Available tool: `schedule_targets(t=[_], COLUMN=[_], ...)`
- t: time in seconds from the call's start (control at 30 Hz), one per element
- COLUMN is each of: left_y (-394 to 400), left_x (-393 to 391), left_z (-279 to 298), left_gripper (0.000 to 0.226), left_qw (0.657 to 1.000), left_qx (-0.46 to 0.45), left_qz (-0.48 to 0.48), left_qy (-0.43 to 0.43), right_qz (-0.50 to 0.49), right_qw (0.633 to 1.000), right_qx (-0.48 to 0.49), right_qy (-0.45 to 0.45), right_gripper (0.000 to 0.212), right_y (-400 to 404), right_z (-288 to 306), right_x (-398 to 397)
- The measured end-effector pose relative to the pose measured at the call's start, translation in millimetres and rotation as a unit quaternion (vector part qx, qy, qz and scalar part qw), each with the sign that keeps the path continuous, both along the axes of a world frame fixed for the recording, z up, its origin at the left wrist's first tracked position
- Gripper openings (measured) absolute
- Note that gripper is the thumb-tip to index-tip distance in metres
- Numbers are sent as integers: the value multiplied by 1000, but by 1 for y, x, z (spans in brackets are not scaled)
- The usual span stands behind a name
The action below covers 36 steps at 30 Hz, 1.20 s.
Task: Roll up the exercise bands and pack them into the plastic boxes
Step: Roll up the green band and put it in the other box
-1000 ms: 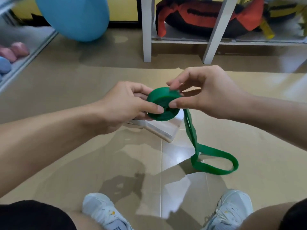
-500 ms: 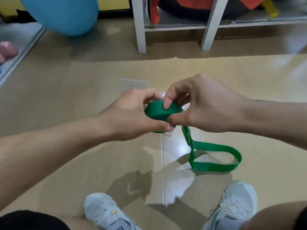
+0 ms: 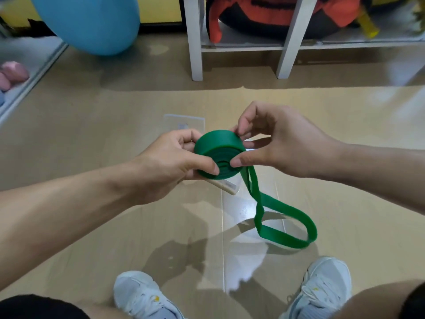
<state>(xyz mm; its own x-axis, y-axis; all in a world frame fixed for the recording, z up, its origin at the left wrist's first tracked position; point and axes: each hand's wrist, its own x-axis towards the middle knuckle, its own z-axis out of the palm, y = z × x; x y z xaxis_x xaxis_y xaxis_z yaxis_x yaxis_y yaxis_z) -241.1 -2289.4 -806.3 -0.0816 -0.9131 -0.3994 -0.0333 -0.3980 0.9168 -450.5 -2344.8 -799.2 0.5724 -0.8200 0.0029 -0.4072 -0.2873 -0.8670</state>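
A green exercise band (image 3: 218,146), mostly wound into a thick coil, is held in the air above the floor (image 3: 115,226) between both hands. The coil's flat spiral face is tilted toward the camera and downward; its axis runs roughly from the camera away and up. The left hand (image 3: 170,162) is clamped on the coil's left side, thumb pressed on the spiral face, fingers wrapped behind. The right hand (image 3: 276,143) is pinched on the coil too — thumb on the lower right of the face, fingertips on the upper rim.

The unrolled tail (image 3: 285,222) hangs from the coil's lower right, twists once, and ends in an open loop lying low over the floor, near the right shoe (image 3: 322,286). The left shoe (image 3: 142,295) is seen at the bottom edge.

A clear plastic box (image 3: 227,187) is partly hidden under the left hand; a pale label strip is seen on its edge — writing too small to read, contents cannot be told. A clear lid (image 3: 184,123) lies flat on the floor beyond the hands.

At the far edge: a blue exercise ball (image 3: 92,21), a white shelf (image 3: 239,46) carrying a red-and-black bag (image 3: 276,17).
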Motion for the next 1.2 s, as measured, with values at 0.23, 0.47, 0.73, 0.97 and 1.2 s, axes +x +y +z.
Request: schedule_targets(t=[0.23,0.47,0.73,0.97,1.2], left_y=[1,5,5,4,5], left_x=[6,0,14,9,0], left_z=[2,14,8,7,11], left_gripper=[49,35,39,41,31], left_qw=[989,942,989,982,935], left_qx=[-47,-94,-31,-53,-125], left_qz=[-70,-113,-65,-86,-117], left_qy=[-126,-303,-131,-161,-311], right_qz=[11,51,50,24,58], right_qw=[998,988,995,994,986], right_qx=[-34,-72,-4,-30,-66], right_qy=[60,130,90,98,142], right_gripper=[47,46,43,36,33], right_y=[6,13,9,8,17], right_z=[14,12,5,13,13], right_x=[9,14,5,9,15])
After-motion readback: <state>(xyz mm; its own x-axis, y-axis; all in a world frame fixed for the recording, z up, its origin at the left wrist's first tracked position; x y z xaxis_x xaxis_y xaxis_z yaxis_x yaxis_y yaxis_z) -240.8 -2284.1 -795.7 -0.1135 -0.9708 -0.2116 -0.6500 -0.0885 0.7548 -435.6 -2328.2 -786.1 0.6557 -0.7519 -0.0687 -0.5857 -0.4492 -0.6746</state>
